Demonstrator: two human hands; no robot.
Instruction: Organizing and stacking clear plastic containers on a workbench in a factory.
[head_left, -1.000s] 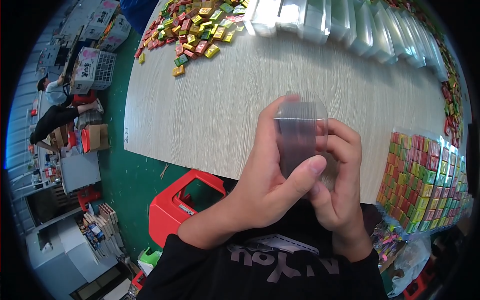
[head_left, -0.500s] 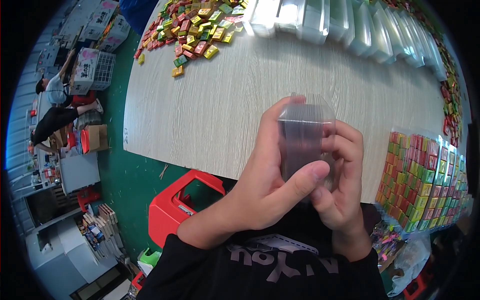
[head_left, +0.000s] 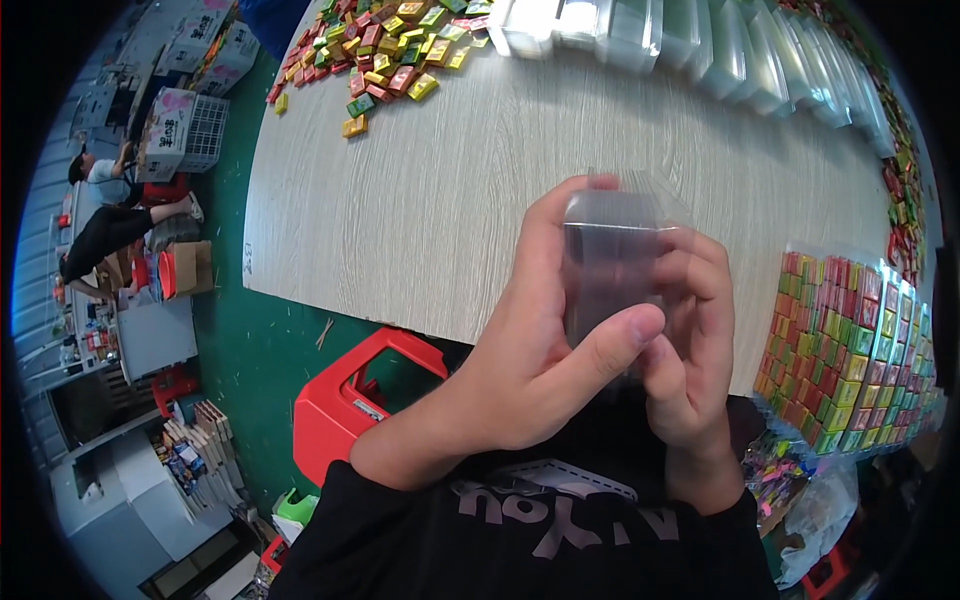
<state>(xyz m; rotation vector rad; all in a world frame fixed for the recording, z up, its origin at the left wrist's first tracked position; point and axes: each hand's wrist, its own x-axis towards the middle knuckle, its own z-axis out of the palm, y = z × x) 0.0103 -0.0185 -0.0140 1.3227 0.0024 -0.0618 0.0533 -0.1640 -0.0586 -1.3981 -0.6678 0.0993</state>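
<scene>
Both my hands hold a small clear plastic box point(head_left: 612, 262) up in front of me, above the near edge of a pale wooden table point(head_left: 440, 200). My left hand point(head_left: 530, 360) wraps it from the left, thumb laid across its lower front. My right hand point(head_left: 695, 340) grips it from the right, fingers curled over its side. The box looks empty and see-through.
A heap of small coloured packets point(head_left: 380, 50) lies at the table's far left. Clear plastic boxes point(head_left: 690, 35) line the far edge. Trays packed with coloured packets point(head_left: 850, 340) sit at my right. A red stool point(head_left: 365, 395) stands below on the green floor. A person point(head_left: 110, 215) sits far left.
My hands have shifted the clear box slightly, turning it between the fingers; both keep hold of it in about the same place.
</scene>
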